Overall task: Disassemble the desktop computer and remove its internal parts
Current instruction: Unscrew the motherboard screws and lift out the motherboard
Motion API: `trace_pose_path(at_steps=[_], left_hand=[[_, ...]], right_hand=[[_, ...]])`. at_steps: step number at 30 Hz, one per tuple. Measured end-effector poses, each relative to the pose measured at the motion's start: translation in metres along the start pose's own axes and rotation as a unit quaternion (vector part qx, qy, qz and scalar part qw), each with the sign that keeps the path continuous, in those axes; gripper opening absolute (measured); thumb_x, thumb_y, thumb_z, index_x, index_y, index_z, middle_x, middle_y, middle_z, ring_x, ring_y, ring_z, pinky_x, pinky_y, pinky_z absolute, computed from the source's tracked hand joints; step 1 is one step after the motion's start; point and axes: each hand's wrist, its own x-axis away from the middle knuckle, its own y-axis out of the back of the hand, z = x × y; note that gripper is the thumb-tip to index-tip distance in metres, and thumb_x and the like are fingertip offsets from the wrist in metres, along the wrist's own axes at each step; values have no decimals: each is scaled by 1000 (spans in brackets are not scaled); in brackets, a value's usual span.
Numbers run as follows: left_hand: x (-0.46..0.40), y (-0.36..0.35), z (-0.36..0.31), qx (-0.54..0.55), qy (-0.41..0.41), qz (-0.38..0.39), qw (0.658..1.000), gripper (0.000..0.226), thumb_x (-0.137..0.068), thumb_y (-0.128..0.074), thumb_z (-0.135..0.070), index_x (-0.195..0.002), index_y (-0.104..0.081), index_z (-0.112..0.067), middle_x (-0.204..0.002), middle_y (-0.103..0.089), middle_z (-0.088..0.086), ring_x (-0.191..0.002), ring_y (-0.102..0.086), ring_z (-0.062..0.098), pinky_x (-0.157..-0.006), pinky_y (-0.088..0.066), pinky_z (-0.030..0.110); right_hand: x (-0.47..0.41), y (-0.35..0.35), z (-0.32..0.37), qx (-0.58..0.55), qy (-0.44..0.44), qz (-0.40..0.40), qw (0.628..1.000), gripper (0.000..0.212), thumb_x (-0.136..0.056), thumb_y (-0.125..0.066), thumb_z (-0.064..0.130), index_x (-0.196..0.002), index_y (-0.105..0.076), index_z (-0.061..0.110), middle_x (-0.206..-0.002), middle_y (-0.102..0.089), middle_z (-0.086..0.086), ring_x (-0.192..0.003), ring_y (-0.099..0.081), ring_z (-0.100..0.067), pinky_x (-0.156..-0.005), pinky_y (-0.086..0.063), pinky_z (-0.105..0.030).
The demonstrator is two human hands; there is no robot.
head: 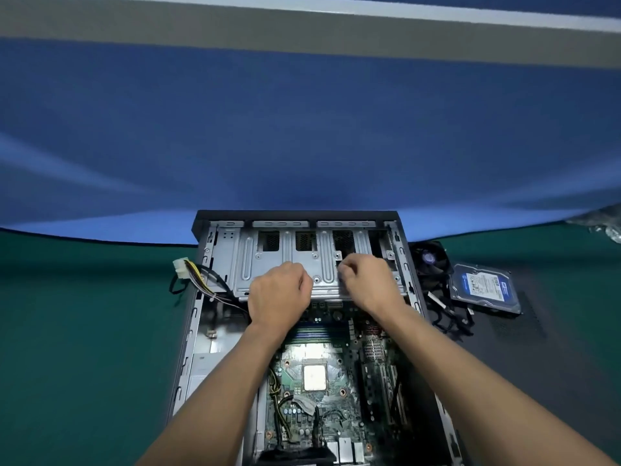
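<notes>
An open desktop computer case (198,297) lies flat on the green table. Its grey metal drive cage (289,260) spans the far half. Nearer to me the motherboard (312,391) lies bare, with the CPU (315,378) in the middle. My left hand (279,297) grips the near edge of the drive cage with curled fingers. To its right, my right hand (366,284) grips the same edge. A bundle of power cables with a white connector (181,265) hangs over the case's left wall.
Right of the case lie a black fan (431,258), a hard drive with a blue label (484,285) and loose black cables (450,314). A blue cloth backdrop (302,129) rises behind the green table (84,331). Something clear and crumpled (601,223) shows at the far right.
</notes>
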Motion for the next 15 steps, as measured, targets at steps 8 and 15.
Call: trace_pose_path(at_steps=[8,15], left_hand=[[11,-2,-6,106,-77,-73,989,31,-89,-42,-25,-58,-36,-20,-52,-33,-8,-44,-28,10,-39,-19,19],[44,-36,-57,229,-95,108,963,19,-90,-40,-25,-74,-51,-21,-62,-46,-12,-53,-44,6,-54,-40,21]], right_hand=[[40,33,-37,35,-13,-69,997,9,-92,-52,23,-87,-54,30,-67,-56,15,-57,-51,-1,-50,-34,-24],[68,16,-75,27,-104,-178,978,3,-99,-40,26,-96,-41,27,-83,-55,7,-68,-50,-20,-64,-32,-33]])
